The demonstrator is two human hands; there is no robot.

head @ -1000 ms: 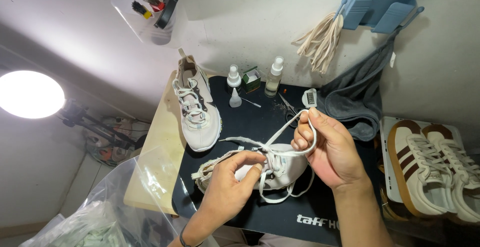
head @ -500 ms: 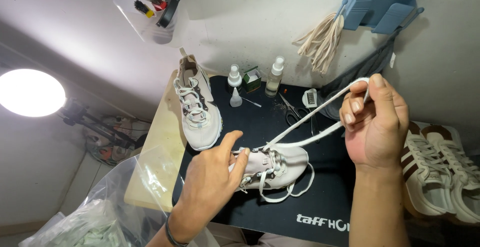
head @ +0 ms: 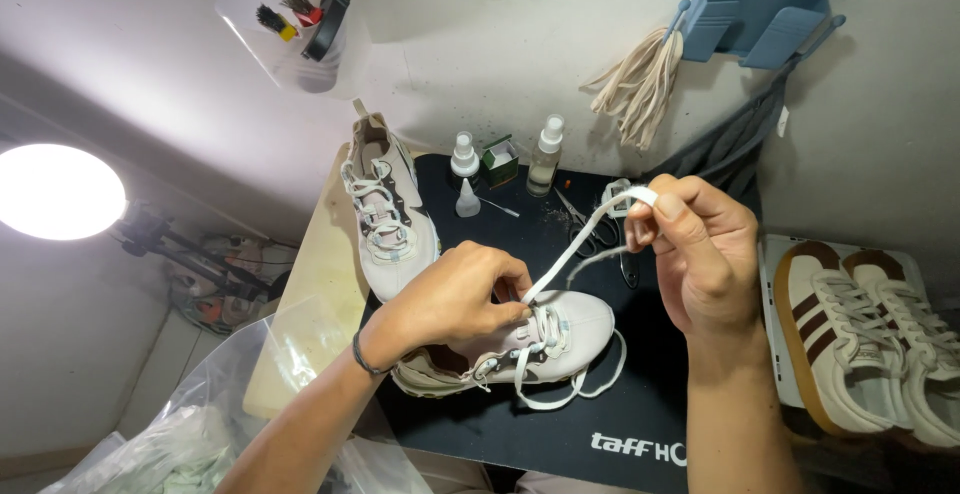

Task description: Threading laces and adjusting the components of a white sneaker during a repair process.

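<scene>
left hand (head: 455,299) clamped on white sneaker (head: 540,339), frame centre | right hand (head: 700,249) pinching white lace (head: 580,244) taut | clear wall bin (head: 300,29), upper left, holds brushes (head: 285,14)

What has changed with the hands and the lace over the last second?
The right hand drew the white shoelace up and away from the sneaker, pulling it taut, then eased back slightly. The left hand kept steadying the sneaker at the eyelets. The second sneaker and spray bottles stayed put.
</scene>
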